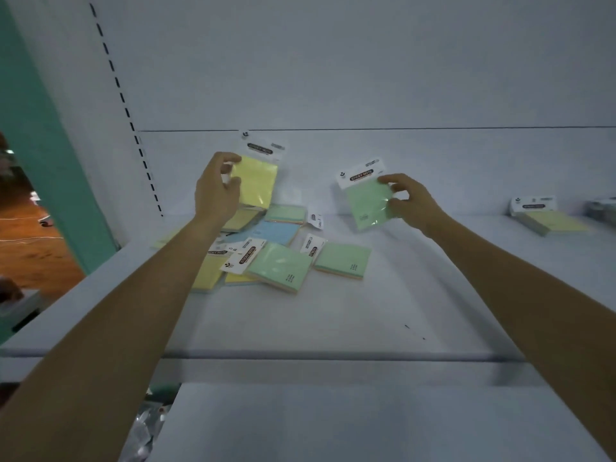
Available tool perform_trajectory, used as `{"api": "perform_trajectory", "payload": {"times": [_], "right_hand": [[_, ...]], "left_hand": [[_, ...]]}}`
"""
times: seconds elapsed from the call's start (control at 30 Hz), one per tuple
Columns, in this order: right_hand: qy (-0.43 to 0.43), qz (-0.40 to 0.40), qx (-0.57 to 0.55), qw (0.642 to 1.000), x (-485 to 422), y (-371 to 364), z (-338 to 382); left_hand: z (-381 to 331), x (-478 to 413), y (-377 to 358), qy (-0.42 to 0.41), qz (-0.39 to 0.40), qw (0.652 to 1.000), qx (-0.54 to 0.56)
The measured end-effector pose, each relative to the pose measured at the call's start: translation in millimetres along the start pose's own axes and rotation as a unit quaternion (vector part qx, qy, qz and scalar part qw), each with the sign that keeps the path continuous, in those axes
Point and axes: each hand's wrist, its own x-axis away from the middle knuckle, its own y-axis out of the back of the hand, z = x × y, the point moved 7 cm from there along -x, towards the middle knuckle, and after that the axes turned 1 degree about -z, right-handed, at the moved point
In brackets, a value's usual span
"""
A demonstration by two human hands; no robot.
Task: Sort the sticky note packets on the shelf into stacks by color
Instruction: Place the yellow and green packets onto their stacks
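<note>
My left hand (215, 191) holds a yellow sticky note packet (256, 180) upright above the shelf. My right hand (411, 203) grips a green sticky note packet (366, 203) by its right edge, lifted and tilted. Beneath them a loose pile lies on the white shelf (333, 315): two green packets (281, 266) (343, 260) in front, a blue packet (276, 231) behind them, another green one (286, 213) farther back, and yellow packets (206, 273) partly hidden under my left forearm. A yellow packet (550, 220) lies alone at the far right.
The shelf's white back panel (366, 78) rises behind the pile, with a slotted upright (133, 128) at the left. A teal pillar (40, 145) stands left of the shelf. A lower shelf surface (333, 421) lies below the front edge. A dark object (603, 210) sits at the far right.
</note>
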Motion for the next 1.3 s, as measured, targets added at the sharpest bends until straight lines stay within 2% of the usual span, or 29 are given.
{"api": "perform_trajectory", "payload": {"times": [0.07, 0.13, 0.4, 0.7, 1.0, 1.13, 1.3], "right_hand": [[-0.017, -0.035, -0.048, 0.998, 12, 13, -4], [-0.040, -0.067, -0.079, 0.994, 28, 27, -9], [-0.072, -0.108, -0.084, 0.988, 79, 80, -35], [-0.098, -0.174, -0.076, 0.977, 140, 218, -105], [-0.100, -0.165, -0.058, 0.979, 177, 346, -175], [-0.113, -0.157, -0.060, 0.979, 180, 376, -198], [-0.122, -0.194, -0.082, 0.970, 163, 410, -222]], "left_hand": [[-8, 3, -6, 0.007, -0.008, 0.999, 0.037], [-21, 10, -21, 0.005, 0.015, 0.998, 0.063], [-68, 53, -88, 0.015, 0.086, 0.987, 0.131], [-159, 120, -209, 0.025, 0.141, 0.970, 0.198], [-258, 198, -332, 0.096, 0.110, 0.954, 0.262], [-278, 209, -361, 0.101, 0.118, 0.955, 0.252], [-282, 189, -390, 0.108, 0.117, 0.959, 0.236]]}}
